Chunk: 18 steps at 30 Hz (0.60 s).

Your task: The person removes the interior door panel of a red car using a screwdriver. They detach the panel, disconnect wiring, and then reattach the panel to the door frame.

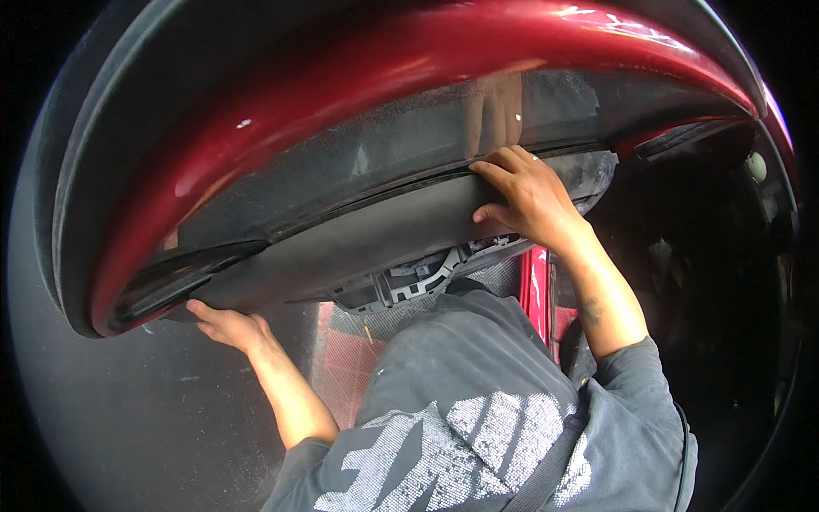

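Observation:
A long dark door trim panel [367, 243] lies across the middle, below the dark window glass [367, 158] of a red car door. My left hand [226, 327] holds the panel's left end, its fingertips partly hidden at the edge. Over the panel's upper edge, toward its right end, my right hand [533, 200] is hooked, thumb apart on the near face. Grey plastic ribs and clips [418, 286] show below the panel. Whether the panel is attached to the door is hard to tell.
The red door frame [341, 85] arches above, edged by a black seal [72, 196]. A red painted strip [536, 290] stands right of my body, beside a dark car interior [708, 282]. Grey floor [171, 401] and a reddish mesh-textured surface [345, 363] lie below.

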### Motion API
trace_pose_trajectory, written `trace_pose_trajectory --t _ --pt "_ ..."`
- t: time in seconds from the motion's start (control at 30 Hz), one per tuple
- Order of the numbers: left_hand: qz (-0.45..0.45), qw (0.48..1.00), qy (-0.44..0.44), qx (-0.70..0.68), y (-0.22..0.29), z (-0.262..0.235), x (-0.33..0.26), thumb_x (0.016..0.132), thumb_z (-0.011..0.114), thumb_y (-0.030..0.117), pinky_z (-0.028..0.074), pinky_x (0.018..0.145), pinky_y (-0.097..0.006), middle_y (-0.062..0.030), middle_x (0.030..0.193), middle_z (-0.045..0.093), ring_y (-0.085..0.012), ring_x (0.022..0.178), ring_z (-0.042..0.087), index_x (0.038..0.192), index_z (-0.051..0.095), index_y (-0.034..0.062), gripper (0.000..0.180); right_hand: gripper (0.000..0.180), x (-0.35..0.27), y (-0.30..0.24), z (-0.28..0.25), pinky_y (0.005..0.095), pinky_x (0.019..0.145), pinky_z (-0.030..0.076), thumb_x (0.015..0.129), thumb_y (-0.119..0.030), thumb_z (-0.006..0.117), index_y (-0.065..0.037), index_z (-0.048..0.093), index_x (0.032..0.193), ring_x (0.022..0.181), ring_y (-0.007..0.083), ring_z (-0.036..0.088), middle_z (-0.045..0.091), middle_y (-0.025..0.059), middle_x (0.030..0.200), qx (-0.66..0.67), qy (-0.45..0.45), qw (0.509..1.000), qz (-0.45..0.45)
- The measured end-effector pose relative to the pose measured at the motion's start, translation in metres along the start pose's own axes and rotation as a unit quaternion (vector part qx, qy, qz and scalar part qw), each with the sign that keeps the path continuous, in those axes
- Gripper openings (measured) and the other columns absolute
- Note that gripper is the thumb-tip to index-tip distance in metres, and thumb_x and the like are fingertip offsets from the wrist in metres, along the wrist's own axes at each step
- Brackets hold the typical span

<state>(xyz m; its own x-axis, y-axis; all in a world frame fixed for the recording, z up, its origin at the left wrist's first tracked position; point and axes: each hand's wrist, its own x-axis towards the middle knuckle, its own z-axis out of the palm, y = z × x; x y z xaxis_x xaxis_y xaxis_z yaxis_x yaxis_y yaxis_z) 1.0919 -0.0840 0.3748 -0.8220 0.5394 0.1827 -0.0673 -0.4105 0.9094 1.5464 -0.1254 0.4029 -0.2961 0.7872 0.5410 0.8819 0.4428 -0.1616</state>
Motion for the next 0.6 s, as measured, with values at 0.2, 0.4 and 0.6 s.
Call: trace_pose_trajectory --t 0.2,0.4,0.6 --pt "-0.016 1.000 0.011 -0.001 -0.008 0.000 0.008 0.112 0.054 0.055 0.055 0.119 -0.052 -0.0433 0.157 0.040 -0.0482 0.142 0.057 0.158 0.022 -0.0216 0.095 0.084 -0.021 0.021 0.011 0.0505 0.110 0.049 0.068 -0.053 0.092 -0.013 0.071 0.139 0.126 0.0340 0.063 0.070 0.0078 0.131 -0.050 0.094 0.994 0.006" --pt "0.006 0.998 0.055 0.012 -0.007 -0.011 0.022 0.111 0.059 0.058 0.055 0.117 -0.052 -0.0401 0.154 0.049 -0.0453 0.136 0.062 0.155 0.036 -0.0220 0.094 0.108 -0.066 0.066 0.011 0.0555 0.120 0.042 0.055 -0.056 0.100 -0.018 0.064 0.150 0.143 0.0394 0.054 0.059 0.0148 0.151 -0.138 0.151 0.971 0.122" --pt "0.002 1.000 0.029 -0.013 -0.023 -0.001 0.016 0.113 0.057 0.051 0.055 0.117 -0.051 -0.0398 0.151 0.050 -0.0434 0.133 0.063 0.148 0.040 -0.0223 0.083 0.085 -0.193 0.239 0.073 0.0447 0.126 0.037 0.104 -0.066 0.065 -0.004 0.050 0.161 0.150 0.0335 0.050 0.056 0.0178 0.160 0.160 0.366 0.754 0.521"
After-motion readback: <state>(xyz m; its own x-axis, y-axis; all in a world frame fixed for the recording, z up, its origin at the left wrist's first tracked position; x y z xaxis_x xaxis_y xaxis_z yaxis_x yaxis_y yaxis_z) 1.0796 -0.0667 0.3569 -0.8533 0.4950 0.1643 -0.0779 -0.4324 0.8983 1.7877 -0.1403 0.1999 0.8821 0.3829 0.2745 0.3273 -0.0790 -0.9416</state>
